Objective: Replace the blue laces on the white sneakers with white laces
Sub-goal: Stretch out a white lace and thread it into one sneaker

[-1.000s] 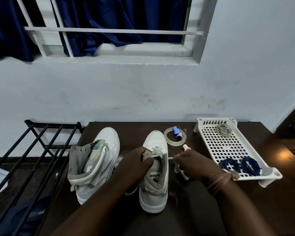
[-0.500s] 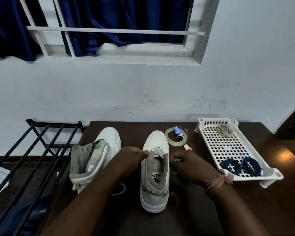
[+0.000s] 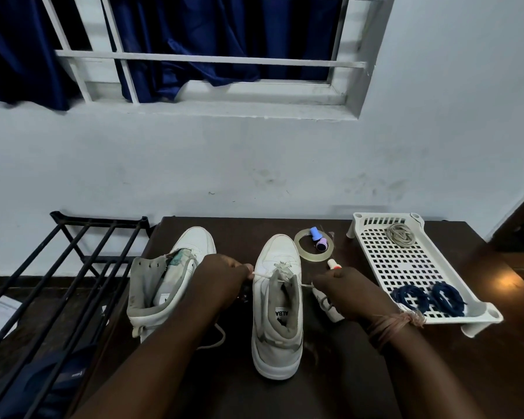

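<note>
- The person is putting a white lace [image 3: 280, 272] into the right sneaker [image 3: 278, 300] in the middle of the dark table [image 3: 466, 373]; only the holes near the toe are looking laced, so this step is just starting
- The left hand [image 3: 221, 279] is pinching one end of the lace beside the shoe, with fingers curled tight on it; the right hand [image 3: 342, 290] is pinching the other end on the other side, fingers curled too; the lace is looking pulled straight between them
- I am thinking the next move is crossing the ends and poking each into the next hole up; the tips need aiming with care
- The other sneaker [image 3: 170, 276] is lying on the left with no lace in it
- The blue laces [image 3: 427, 299] are sitting coiled in the white tray [image 3: 375, 225], well apart from the shoes; another pale lace [image 3: 401, 234] is waiting at the tray's far end
</note>
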